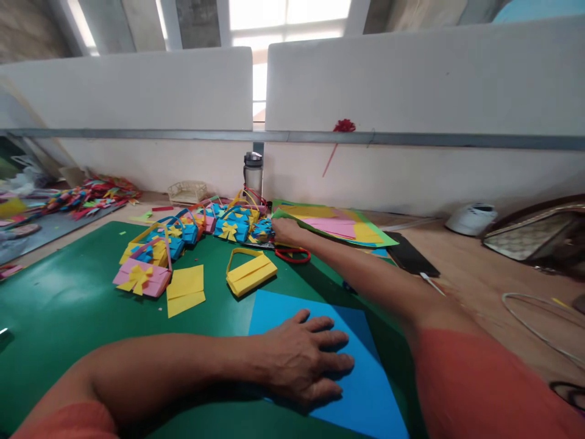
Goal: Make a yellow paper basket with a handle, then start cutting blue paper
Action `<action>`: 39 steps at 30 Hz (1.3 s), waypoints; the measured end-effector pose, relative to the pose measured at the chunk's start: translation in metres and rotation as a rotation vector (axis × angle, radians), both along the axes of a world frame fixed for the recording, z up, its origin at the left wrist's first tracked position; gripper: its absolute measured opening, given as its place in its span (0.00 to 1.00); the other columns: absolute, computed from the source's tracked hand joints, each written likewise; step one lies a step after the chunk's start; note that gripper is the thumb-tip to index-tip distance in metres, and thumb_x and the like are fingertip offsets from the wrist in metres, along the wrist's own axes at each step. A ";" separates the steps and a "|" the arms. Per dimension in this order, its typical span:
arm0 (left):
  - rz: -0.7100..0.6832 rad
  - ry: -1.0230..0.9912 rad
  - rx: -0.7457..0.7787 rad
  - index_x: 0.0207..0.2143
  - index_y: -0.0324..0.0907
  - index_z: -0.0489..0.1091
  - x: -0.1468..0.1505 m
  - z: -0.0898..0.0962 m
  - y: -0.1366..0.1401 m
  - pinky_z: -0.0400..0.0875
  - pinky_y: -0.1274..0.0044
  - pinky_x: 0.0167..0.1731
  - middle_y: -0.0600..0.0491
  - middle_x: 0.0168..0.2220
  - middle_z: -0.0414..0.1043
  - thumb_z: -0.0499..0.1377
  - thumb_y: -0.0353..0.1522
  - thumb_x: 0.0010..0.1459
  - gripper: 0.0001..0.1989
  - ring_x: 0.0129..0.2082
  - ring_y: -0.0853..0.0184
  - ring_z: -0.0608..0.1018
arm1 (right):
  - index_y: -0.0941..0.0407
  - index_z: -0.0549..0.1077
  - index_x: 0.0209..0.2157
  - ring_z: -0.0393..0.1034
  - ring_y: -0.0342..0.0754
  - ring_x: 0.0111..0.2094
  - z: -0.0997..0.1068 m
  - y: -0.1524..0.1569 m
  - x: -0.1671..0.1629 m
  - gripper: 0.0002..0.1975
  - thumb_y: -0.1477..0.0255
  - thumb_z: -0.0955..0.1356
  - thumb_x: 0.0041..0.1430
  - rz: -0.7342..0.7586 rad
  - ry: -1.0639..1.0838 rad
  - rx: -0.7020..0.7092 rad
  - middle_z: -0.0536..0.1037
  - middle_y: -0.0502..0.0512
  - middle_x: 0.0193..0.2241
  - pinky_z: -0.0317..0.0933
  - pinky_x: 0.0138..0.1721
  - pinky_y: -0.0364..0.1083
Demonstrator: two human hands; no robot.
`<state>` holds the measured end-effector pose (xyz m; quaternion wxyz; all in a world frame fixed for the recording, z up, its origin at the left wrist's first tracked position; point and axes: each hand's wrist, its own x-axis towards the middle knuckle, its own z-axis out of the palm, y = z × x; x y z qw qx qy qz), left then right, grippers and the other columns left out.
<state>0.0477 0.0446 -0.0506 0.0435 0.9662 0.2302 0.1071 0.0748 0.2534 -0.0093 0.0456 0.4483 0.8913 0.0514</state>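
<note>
My left hand (308,360) lies flat with fingers spread on a sheet of blue paper (361,396). My right hand (287,230) reaches far forward, between small folded-paper bags and a stack of coloured paper (329,222). Its fingers are hidden, so whatever they touch or hold does not show. Red scissor-like handles (293,255) lie just beside that hand. A yellow paper bag (251,272) with a strap rests beyond the blue sheet. Left of it are a yellow paper piece (186,290) and a pink paper bag (142,277) with a yellow bow.
Several blue and yellow paper bags (232,224) cluster at the back of the green mat (68,286). A bottle (253,174) stands behind them. To the right lie a black phone (412,255), a white cable (525,317) and a handbag (539,235). Colourful paper pieces (95,195) heap at left.
</note>
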 end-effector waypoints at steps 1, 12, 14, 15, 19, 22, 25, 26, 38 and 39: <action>0.001 -0.003 0.000 0.48 0.44 0.63 0.000 0.000 0.000 0.61 0.63 0.46 0.47 0.55 0.60 0.45 0.42 0.61 0.18 0.54 0.55 0.63 | 0.59 0.66 0.49 0.67 0.49 0.44 0.002 -0.001 0.003 0.18 0.66 0.64 0.59 0.003 0.040 -0.001 0.69 0.58 0.47 0.64 0.43 0.53; 0.023 -0.012 -0.006 0.52 0.44 0.61 -0.001 -0.004 -0.001 0.62 0.59 0.47 0.46 0.59 0.57 0.43 0.42 0.62 0.20 0.57 0.52 0.61 | 0.58 0.66 0.49 0.68 0.48 0.43 0.036 -0.013 0.029 0.17 0.66 0.64 0.60 -0.216 0.425 -0.326 0.70 0.57 0.46 0.65 0.42 0.53; 0.026 -0.015 -0.011 0.51 0.45 0.62 -0.001 -0.004 -0.002 0.62 0.57 0.48 0.46 0.59 0.57 0.44 0.42 0.62 0.20 0.57 0.52 0.61 | 0.58 0.66 0.48 0.68 0.48 0.43 0.037 -0.022 0.039 0.17 0.66 0.64 0.60 -0.230 0.481 -0.372 0.70 0.57 0.46 0.65 0.42 0.53; 0.027 -0.016 -0.013 0.51 0.45 0.62 -0.001 -0.004 -0.002 0.62 0.57 0.48 0.46 0.59 0.57 0.44 0.42 0.62 0.20 0.57 0.52 0.61 | 0.58 0.66 0.48 0.68 0.48 0.43 0.037 -0.027 0.044 0.17 0.66 0.64 0.60 -0.232 0.507 -0.382 0.70 0.57 0.46 0.65 0.41 0.53; 0.039 -0.001 -0.030 0.53 0.45 0.61 -0.001 -0.007 -0.002 0.60 0.56 0.50 0.46 0.60 0.57 0.45 0.41 0.61 0.20 0.58 0.52 0.60 | 0.59 0.68 0.45 0.69 0.45 0.38 0.032 -0.060 0.066 0.14 0.66 0.64 0.59 -0.210 0.601 -0.371 0.72 0.55 0.42 0.66 0.38 0.49; 0.067 0.012 -0.048 0.54 0.45 0.61 -0.002 -0.011 -0.002 0.58 0.55 0.52 0.46 0.60 0.56 0.45 0.41 0.61 0.21 0.58 0.52 0.61 | 0.61 0.71 0.34 0.66 0.41 0.29 0.027 -0.101 0.090 0.05 0.75 0.65 0.55 -0.178 0.686 -0.331 0.72 0.50 0.28 0.61 0.30 0.43; 0.061 0.014 -0.050 0.54 0.43 0.61 -0.004 -0.015 -0.001 0.56 0.57 0.54 0.46 0.61 0.55 0.46 0.41 0.61 0.21 0.59 0.53 0.59 | 0.60 0.71 0.28 0.62 0.40 0.26 0.021 -0.152 0.125 0.04 0.80 0.64 0.50 -0.168 0.750 -0.297 0.69 0.46 0.22 0.55 0.27 0.41; 0.059 0.012 -0.048 0.54 0.43 0.62 -0.005 -0.017 -0.001 0.56 0.57 0.54 0.45 0.61 0.55 0.45 0.41 0.62 0.22 0.60 0.53 0.58 | 0.60 0.71 0.27 0.62 0.41 0.27 0.019 -0.170 0.138 0.04 0.79 0.64 0.49 -0.174 0.759 -0.289 0.69 0.46 0.22 0.54 0.28 0.41; 0.101 0.162 -0.103 0.62 0.46 0.47 -0.017 -0.011 -0.012 0.45 0.51 0.57 0.45 0.65 0.42 0.48 0.55 0.53 0.39 0.63 0.48 0.48 | 0.59 0.69 0.47 0.70 0.49 0.42 -0.025 -0.223 0.211 0.17 0.78 0.58 0.59 -0.140 0.563 0.065 0.76 0.59 0.43 0.61 0.41 0.46; 0.113 0.177 -0.107 0.63 0.46 0.46 -0.019 -0.010 -0.013 0.44 0.51 0.57 0.46 0.65 0.41 0.48 0.54 0.54 0.39 0.64 0.49 0.47 | 0.58 0.68 0.48 0.71 0.49 0.40 -0.026 -0.222 0.212 0.18 0.79 0.58 0.58 -0.159 0.488 0.070 0.76 0.59 0.42 0.61 0.39 0.45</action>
